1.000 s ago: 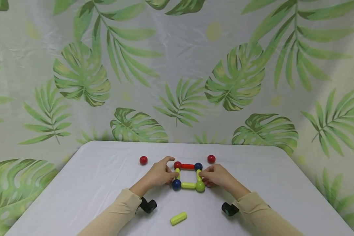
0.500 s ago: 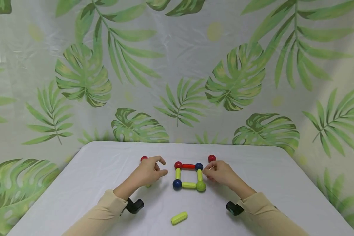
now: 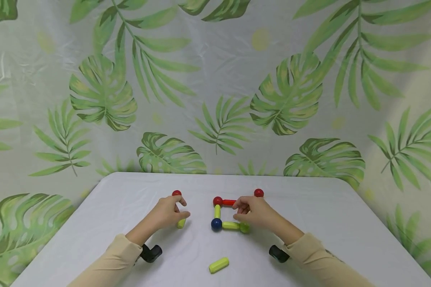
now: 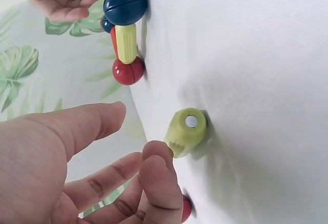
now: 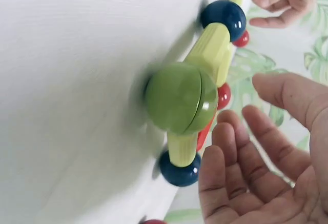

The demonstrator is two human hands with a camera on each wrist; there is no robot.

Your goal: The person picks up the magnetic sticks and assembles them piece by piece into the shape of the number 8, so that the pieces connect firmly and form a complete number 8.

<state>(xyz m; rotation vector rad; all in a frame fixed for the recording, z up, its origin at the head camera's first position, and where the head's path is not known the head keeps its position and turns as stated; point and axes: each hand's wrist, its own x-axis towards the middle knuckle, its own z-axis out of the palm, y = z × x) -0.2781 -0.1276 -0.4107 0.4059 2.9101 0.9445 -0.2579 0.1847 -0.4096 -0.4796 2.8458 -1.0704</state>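
Observation:
In the head view, a square of magnetic rods and balls lies on the table: a red ball (image 3: 218,201), a red rod (image 3: 228,202), a blue ball (image 3: 216,224), a green ball (image 3: 244,227) and yellow-green rods. My right hand (image 3: 255,211) hovers over the square's right side, fingers loosely bent and holding nothing, hiding the far blue corner. My left hand (image 3: 164,214) is left of the square, thumb and fingers parted around nothing. Close to its fingertips stands a loose yellow-green rod (image 4: 187,131), a silvery magnet showing in its end; the fingers overlap it in the left wrist view.
Loose red balls lie behind each hand, one at the left (image 3: 176,193) and one at the right (image 3: 259,193). Another yellow-green rod (image 3: 219,265) rests nearer the front of the white table (image 3: 129,199). A leaf-patterned curtain (image 3: 215,79) hangs behind.
My left hand has let go of the square's left side and moved left to the loose rod. My right hand drew off the right rod, then came back leftward over the square.

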